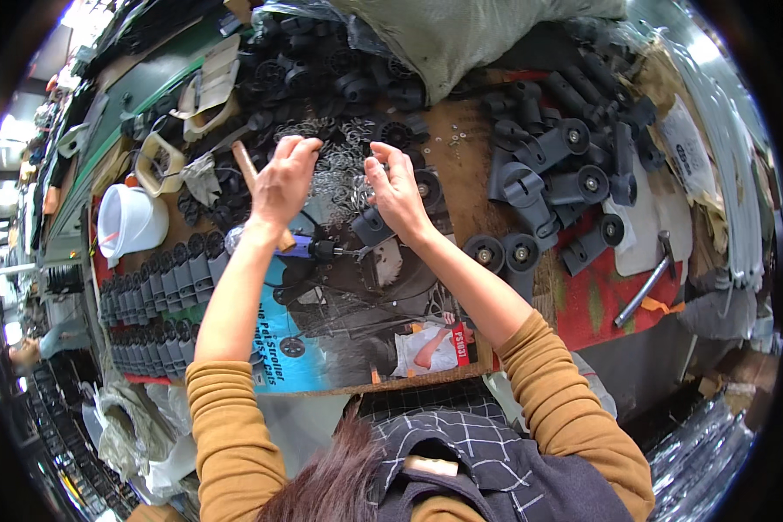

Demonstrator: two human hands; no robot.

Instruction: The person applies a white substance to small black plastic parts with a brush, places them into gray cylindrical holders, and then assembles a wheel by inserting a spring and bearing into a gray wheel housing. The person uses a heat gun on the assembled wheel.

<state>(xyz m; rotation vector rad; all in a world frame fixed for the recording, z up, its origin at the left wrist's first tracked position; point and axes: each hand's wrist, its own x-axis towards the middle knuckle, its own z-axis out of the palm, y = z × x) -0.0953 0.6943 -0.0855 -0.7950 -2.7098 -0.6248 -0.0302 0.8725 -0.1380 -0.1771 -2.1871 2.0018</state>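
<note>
**Both hands up over the heap of small metal rings**

The left hand (283, 178) and the right hand (398, 187) are raised side by side above the table (461, 157), and the thing being worked is the heap of small metal rings (339, 170) spread between and just beyond them. From the left fingers (303, 148) the heap lies at about 3 o'clock, touching or nearly so; from the right fingers (383, 157) it sits at about 9 o'clock. Neither hand is clearly nearer, the heap is pretty much bracketed.

The left fingers are curled in a loose pinch, and something tiny may be pinched there, but it can't be told for sure. The right fingers are bent too, tips drawn together; whether anything is held can't be told either.

A black wheel housing (372, 226) is seen just under the right wrist at 6 o'clock. A small purple-handled tool (300, 250) is laid below the left wrist, its long axis running 9 to 3 o'clock. Finished black caster wheels (565, 165) are piled well apart at 3 o'clock.
</note>
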